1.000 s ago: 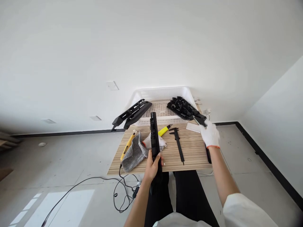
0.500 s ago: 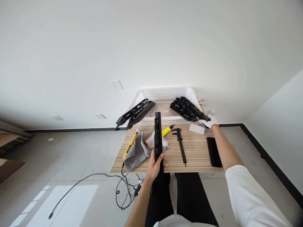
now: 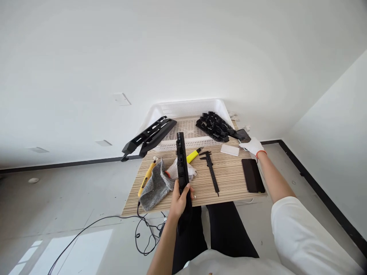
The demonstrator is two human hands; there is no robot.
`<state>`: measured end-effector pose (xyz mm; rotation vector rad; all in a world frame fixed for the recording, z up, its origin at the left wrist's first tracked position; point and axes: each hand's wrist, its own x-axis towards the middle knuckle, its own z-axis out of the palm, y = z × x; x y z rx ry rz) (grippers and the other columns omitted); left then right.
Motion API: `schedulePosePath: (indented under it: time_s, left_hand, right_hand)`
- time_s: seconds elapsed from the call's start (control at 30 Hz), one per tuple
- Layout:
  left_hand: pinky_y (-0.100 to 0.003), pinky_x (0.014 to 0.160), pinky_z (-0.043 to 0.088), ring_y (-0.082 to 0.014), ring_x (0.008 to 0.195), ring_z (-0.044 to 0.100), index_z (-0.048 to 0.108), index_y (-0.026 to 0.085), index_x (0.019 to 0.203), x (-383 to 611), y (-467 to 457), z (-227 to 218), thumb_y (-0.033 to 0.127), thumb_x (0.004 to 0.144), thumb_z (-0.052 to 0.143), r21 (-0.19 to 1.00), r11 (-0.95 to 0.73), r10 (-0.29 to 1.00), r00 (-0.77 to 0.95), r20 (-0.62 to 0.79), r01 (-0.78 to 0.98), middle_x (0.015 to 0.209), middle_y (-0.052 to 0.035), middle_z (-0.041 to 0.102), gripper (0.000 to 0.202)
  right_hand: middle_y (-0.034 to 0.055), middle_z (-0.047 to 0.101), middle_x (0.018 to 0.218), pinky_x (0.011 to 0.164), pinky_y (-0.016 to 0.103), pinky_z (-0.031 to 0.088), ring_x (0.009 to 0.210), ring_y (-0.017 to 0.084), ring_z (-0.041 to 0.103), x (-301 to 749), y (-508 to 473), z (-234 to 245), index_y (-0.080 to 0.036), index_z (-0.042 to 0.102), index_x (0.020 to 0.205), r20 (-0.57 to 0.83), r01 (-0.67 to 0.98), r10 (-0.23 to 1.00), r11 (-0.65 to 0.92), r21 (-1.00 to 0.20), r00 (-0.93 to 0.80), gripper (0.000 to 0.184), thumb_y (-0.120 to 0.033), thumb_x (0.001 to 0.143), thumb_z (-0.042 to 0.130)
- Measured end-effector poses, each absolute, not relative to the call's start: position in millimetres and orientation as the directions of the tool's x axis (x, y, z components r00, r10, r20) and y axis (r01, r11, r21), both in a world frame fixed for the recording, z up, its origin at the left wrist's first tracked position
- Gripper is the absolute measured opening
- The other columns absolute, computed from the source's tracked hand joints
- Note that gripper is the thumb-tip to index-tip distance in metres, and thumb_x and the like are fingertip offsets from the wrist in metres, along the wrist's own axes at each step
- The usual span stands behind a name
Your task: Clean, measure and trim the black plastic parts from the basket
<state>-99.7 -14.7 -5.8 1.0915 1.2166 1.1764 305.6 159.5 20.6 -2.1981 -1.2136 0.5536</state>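
Slatted worktop (image 3: 229, 179): left grip (image 3: 180, 198) clamped on long black part (image 3: 180, 160); gloved right grip (image 3: 252, 146) touching black parts stack (image 3: 215, 126), closure indiscernible.

A slatted wooden table (image 3: 229, 187) carries a white mesh basket (image 3: 189, 105) at its far edge, with two long black trim pieces (image 3: 149, 135) lying across the basket's left rim and jutting out to the left. On the left of the tabletop lie a yellow power tool (image 3: 146, 178), a grey cloth (image 3: 156, 186) and a white glove (image 3: 172, 172). Further right are a yellow marker (image 3: 193, 155), a black caliper (image 3: 211, 170), a flat white box (image 3: 229, 149) and a dark phone (image 3: 252, 180) near the right edge, and a black cable (image 3: 100, 221) trails over the floor at near left.
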Motion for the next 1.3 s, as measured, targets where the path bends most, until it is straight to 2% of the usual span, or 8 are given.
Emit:
schedulePosePath:
  time_s: [0.1,0.17,0.3,0.4,0.5,0.63,0.83,1.3]
  left_hand:
    - [-0.026,0.052,0.050,-0.0107,0.050,0.057,0.044,0.023,0.096,-100,-14,-7,0.043,0.089,0.063,0.992,0.094,0.995,-0.016,-0.096,-0.081,0.072,0.0052,0.062,0.029]
    - [-0.026,0.051,0.049,-0.0110,0.050,0.057,0.044,0.023,0.096,-100,-13,-8,0.044,0.089,0.063,0.992,0.096,0.995,-0.018,-0.098,-0.083,0.072,0.0053,0.062,0.030]
    - [-0.025,0.050,0.048,-0.0114,0.052,0.059,0.046,0.022,0.096,-103,-13,-11,0.044,0.089,0.065,0.992,0.106,0.994,-0.013,-0.107,-0.070,0.072,0.0047,0.063,0.029]
    - [-0.025,0.052,0.049,-0.0110,0.054,0.059,0.047,0.022,0.096,-103,-13,-10,0.043,0.087,0.067,0.993,0.098,0.995,-0.024,-0.099,-0.063,0.074,0.0047,0.063,0.030]
    - [-0.025,0.051,0.049,-0.0110,0.051,0.058,0.046,0.022,0.096,-102,-12,-10,0.043,0.085,0.068,0.992,0.107,0.993,-0.041,-0.110,-0.067,0.072,0.0050,0.063,0.032]
    - [-0.025,0.049,0.048,-0.0114,0.050,0.058,0.045,0.023,0.094,-101,-13,-8,0.043,0.082,0.070,0.991,0.115,0.991,-0.055,-0.119,-0.067,0.070,0.0052,0.062,0.035]
    - [-0.024,0.045,0.046,-0.0122,0.050,0.057,0.046,0.022,0.092,-101,-14,-6,0.046,0.081,0.070,0.994,0.112,0.990,-0.087,-0.112,-0.008,0.068,0.0043,0.063,0.036]
    - [-0.022,0.045,0.045,-0.0109,0.050,0.056,0.044,0.022,0.092,-103,-13,-10,0.044,0.081,0.072,0.995,0.096,0.989,-0.108,-0.097,-0.007,0.070,0.0047,0.063,0.037]
  right_hand:
    - [0.0121,0.073,0.095,0.070,0.030,0.054,0.088,0.025,0.068,314,145,12,-0.014,0.067,0.102,-0.121,0.291,0.793,-0.355,-0.889,0.597,0.061,-0.033,0.049,0.089]
    - [0.0081,0.072,0.089,0.063,0.029,0.055,0.078,0.021,0.068,320,133,5,-0.016,0.065,0.100,-0.169,0.045,0.786,-0.243,-0.969,0.594,0.054,-0.034,0.054,0.087]
    - [0.0044,0.071,0.084,0.053,0.024,0.054,0.068,0.016,0.069,332,107,-4,-0.021,0.061,0.101,-0.213,-0.152,0.773,-0.151,-0.977,0.598,0.039,-0.055,0.081,0.062]
    - [0.0077,0.073,0.095,0.055,0.026,0.056,0.080,0.020,0.073,342,88,0,-0.022,0.062,0.105,-0.228,-0.367,0.807,-0.016,-0.930,0.544,0.054,-0.070,0.088,0.043]
    - [0.0113,0.073,0.106,0.055,0.032,0.058,0.090,0.027,0.073,349,72,9,-0.023,0.063,0.114,-0.209,-0.579,0.876,0.095,-0.810,0.435,0.077,-0.085,0.084,0.027]
    - [0.0121,0.072,0.114,0.052,0.034,0.056,0.095,0.030,0.073,350,50,17,-0.026,0.062,0.121,-0.230,-0.651,0.898,0.079,-0.755,0.375,0.091,-0.088,0.082,0.009]
    - [0.0102,0.074,0.112,0.051,0.036,0.056,0.093,0.030,0.073,343,21,14,-0.027,0.060,0.125,-0.291,-0.683,0.917,-0.030,-0.730,0.271,0.077,-0.078,0.090,0.015]
    - [0.0141,0.070,0.121,0.044,0.036,0.055,0.090,0.032,0.073,333,2,9,-0.024,0.057,0.131,-0.268,-0.700,0.946,-0.067,-0.711,0.182,0.078,-0.076,0.092,0.014]
